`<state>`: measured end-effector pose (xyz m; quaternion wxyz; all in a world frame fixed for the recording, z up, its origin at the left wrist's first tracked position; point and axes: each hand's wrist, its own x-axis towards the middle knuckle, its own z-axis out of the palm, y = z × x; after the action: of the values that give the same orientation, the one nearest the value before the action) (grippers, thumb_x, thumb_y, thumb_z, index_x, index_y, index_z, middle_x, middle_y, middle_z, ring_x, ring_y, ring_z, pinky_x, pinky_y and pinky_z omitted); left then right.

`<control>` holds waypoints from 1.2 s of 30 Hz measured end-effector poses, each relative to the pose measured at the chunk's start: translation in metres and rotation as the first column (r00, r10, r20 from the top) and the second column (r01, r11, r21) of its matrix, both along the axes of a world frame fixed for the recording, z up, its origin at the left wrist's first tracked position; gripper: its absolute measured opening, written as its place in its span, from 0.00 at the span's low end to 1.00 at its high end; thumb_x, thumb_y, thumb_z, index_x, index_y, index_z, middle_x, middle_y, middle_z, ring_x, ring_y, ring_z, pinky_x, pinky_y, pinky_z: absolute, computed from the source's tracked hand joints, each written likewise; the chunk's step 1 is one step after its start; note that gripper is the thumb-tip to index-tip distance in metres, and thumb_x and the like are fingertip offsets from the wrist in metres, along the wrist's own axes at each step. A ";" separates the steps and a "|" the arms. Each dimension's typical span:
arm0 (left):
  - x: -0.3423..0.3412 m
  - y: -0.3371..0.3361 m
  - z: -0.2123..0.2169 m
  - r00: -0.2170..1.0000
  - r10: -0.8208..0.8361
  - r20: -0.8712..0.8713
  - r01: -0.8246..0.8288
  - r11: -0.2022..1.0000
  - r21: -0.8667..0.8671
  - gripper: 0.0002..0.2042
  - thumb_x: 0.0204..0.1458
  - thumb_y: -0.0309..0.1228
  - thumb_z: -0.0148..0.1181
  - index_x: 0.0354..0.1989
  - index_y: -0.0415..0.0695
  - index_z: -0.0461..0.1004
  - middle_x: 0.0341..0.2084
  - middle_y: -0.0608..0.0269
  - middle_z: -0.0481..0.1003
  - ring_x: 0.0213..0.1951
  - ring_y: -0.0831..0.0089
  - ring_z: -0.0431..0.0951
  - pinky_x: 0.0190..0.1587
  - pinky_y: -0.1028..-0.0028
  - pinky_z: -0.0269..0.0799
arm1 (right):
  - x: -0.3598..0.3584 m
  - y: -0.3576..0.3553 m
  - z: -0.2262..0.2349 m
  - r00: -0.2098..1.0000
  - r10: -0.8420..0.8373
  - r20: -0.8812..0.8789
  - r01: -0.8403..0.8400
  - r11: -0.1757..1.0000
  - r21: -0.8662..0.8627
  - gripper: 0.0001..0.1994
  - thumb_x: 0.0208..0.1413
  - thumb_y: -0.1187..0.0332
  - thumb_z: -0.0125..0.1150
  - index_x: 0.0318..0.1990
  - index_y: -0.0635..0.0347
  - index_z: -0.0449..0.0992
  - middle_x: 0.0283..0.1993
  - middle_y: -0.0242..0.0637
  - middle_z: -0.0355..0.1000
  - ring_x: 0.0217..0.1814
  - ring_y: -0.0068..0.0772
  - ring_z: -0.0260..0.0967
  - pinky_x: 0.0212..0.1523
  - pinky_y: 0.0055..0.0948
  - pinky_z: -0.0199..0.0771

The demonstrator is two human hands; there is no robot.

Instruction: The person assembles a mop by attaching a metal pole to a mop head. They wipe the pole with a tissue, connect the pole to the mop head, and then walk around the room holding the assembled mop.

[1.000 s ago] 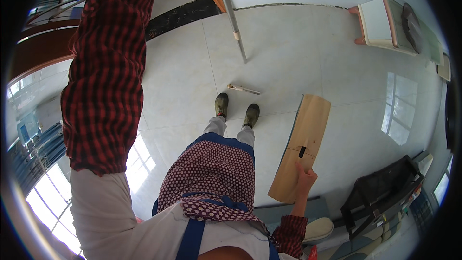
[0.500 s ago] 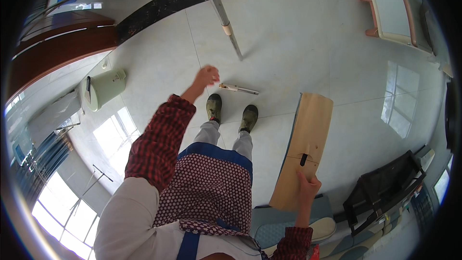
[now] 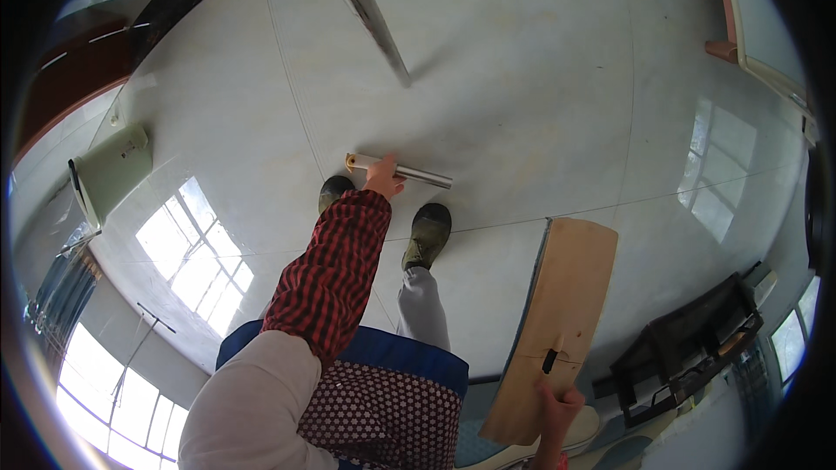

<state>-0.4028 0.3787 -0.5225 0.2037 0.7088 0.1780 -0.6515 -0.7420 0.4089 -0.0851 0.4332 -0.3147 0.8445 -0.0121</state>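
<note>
My left hand [image 3: 383,177] reaches down to the white tiled floor and closes over a short metal rod with a pale wooden end [image 3: 423,177], which lies just ahead of my shoes [image 3: 429,233]. The red checked sleeve stretches down from my shoulder. My right hand [image 3: 557,407] grips a long light wooden board [image 3: 568,296] near its slotted lower end. The board stands tilted at my right side.
A long pole with a wooden handle and a metal shaft [image 3: 370,13] slants in from the top. A pale green bin [image 3: 109,170] stands at the left. A pink and white stool [image 3: 740,26] is far right, a black rack [image 3: 688,352] near right.
My left arm has swung down from overhead to the floor and my hand now rests on the rod. The view has dropped closer to the floor. The board stays in my right hand.
</note>
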 end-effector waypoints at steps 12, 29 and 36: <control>0.072 -0.032 0.278 0.819 0.470 -0.329 -0.555 0.794 -0.249 0.14 0.58 0.44 0.52 0.37 0.46 0.61 0.22 0.66 0.62 0.22 0.76 0.64 0.27 0.73 0.65 | 0.052 -0.040 0.067 0.995 0.060 0.077 -0.052 0.993 -0.101 0.10 0.42 0.77 0.67 0.34 0.71 0.77 0.29 0.32 0.76 0.31 0.16 0.67 0.32 0.20 0.68; 0.106 -0.035 0.578 0.628 0.585 -0.513 -0.736 0.233 -0.636 0.11 0.57 0.24 0.47 0.42 0.38 0.52 0.37 0.51 0.62 0.37 0.64 0.71 0.46 0.59 0.73 | 0.107 -0.045 0.218 0.942 0.236 0.240 -0.034 0.777 -0.629 0.12 0.43 0.76 0.68 0.36 0.72 0.77 0.33 0.33 0.76 0.34 0.19 0.69 0.38 0.22 0.70; 0.096 -0.011 0.653 0.752 0.485 -0.447 -0.559 0.108 -0.822 0.23 0.55 0.27 0.56 0.49 0.44 0.44 0.39 0.52 0.63 0.42 0.59 0.75 0.49 0.56 0.75 | 0.102 -0.028 0.233 0.930 0.236 0.283 0.027 0.722 -0.691 0.13 0.43 0.75 0.68 0.36 0.73 0.77 0.34 0.35 0.76 0.35 0.22 0.70 0.39 0.23 0.70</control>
<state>-0.3067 0.3681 0.1301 0.7770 0.3277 0.0174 -0.5372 -0.6400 0.3813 0.1480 0.4302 -0.4923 0.6692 -0.3533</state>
